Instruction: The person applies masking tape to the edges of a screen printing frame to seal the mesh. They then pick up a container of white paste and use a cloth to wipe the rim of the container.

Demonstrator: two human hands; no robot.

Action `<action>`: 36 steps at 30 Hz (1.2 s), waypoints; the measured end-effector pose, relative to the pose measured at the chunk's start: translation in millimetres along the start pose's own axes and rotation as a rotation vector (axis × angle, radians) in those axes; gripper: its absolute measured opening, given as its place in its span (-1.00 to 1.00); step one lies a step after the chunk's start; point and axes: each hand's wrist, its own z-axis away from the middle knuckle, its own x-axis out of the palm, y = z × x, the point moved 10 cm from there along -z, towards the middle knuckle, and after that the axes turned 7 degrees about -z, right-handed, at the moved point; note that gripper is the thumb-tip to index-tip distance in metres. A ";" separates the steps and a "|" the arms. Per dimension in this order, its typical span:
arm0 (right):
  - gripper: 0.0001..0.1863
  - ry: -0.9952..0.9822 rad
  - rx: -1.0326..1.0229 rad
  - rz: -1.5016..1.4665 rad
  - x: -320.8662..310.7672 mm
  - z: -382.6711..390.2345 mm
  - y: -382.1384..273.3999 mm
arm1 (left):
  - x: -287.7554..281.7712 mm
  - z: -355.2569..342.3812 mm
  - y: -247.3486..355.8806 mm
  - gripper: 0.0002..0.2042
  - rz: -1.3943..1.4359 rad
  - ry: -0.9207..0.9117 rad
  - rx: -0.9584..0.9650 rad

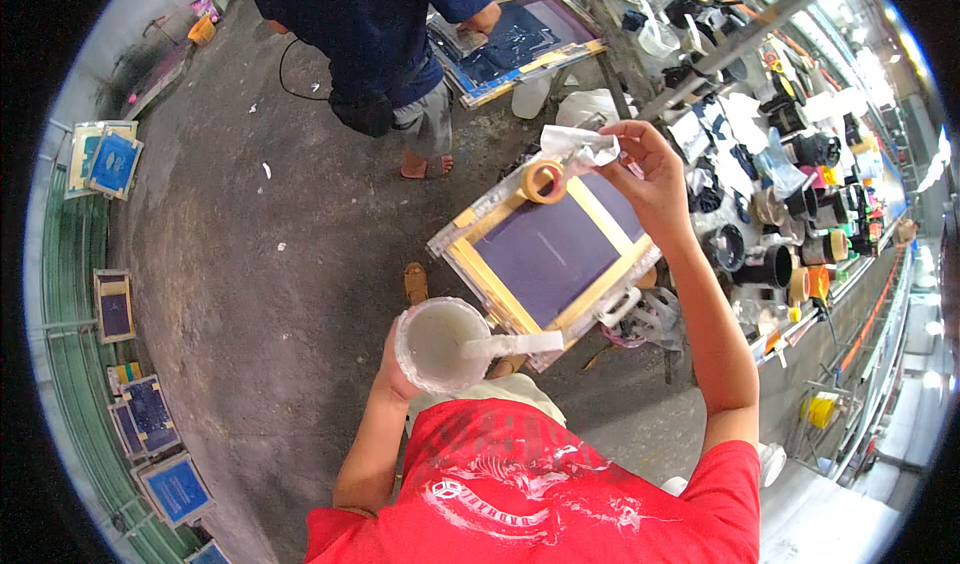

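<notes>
While the rectangular purple-faced screen with yellow-taped edges (545, 249) lies before me, tilting the white-crusted round container (430, 349) gripped in my left hand (392, 372) could drip onto it; swinging the crumpled white sheet (580, 145) pinched in my right hand (650, 169) could knock the tan tape roll (530, 186) just beside it.

one held tub (430, 349); one held scrap (578, 146); one near screen (540, 254); one co-worker (345, 24).

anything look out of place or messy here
Yes: stray white scraps lie on the grey floor, looking like dropped litter, and the cup in the left hand looks crusted around its rim.
</notes>
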 end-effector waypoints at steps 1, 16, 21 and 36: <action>-0.65 0.005 -0.005 -0.031 12.5 -18.9 0.4 | 1.1 -5.5 11.8 -0.39 0.042 -0.012 -0.029; -0.62 0.130 0.177 0.842 15.8 -126.8 309.2 | -36.7 -49.8 165.2 -0.35 -0.014 0.005 -0.378; -0.68 0.335 0.300 0.580 -2.5 -109.3 301.6 | -33.3 -62.2 175.3 -0.35 -0.079 0.010 -0.395; -0.85 0.691 0.260 0.710 -234.3 73.8 182.5 | 58.1 -143.3 49.0 -0.31 -0.155 -0.162 -0.568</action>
